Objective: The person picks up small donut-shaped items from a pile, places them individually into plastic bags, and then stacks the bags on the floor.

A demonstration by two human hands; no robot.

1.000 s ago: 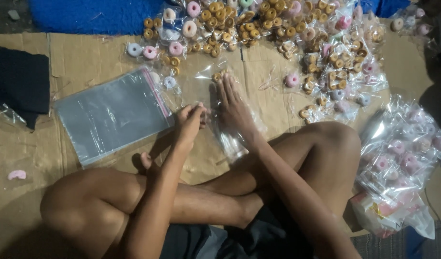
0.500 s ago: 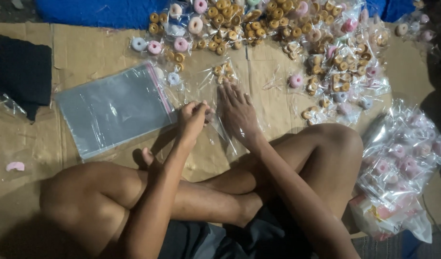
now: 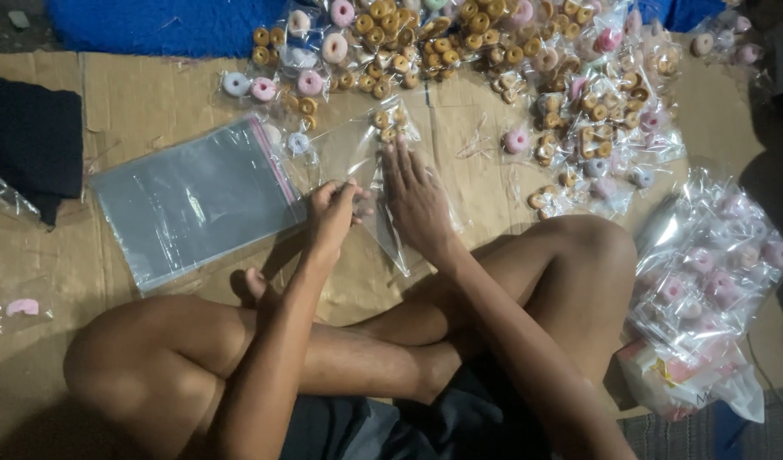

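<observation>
A clear plastic bag (image 3: 368, 162) lies on the cardboard (image 3: 136, 102) in front of me, with a few small brown ring snacks (image 3: 386, 123) in its far end. My left hand (image 3: 330, 217) pinches the bag's near edge with its fingers closed. Beside it my right hand (image 3: 417, 200) lies flat on the bag, fingers spread and pressing down. I sit cross-legged, knees to either side.
A stack of empty clear bags (image 3: 191, 198) lies left of my hands. Many loose and bagged ring snacks (image 3: 494, 51), brown and pink, cover the far side. Filled packets (image 3: 715, 273) pile at the right. Dark cloth (image 3: 29, 140) lies at the left, a pink piece (image 3: 22, 307) lower.
Both hands stay on the bag; the left hand's fingers have shifted slightly along its edge. The view has drifted a little.
</observation>
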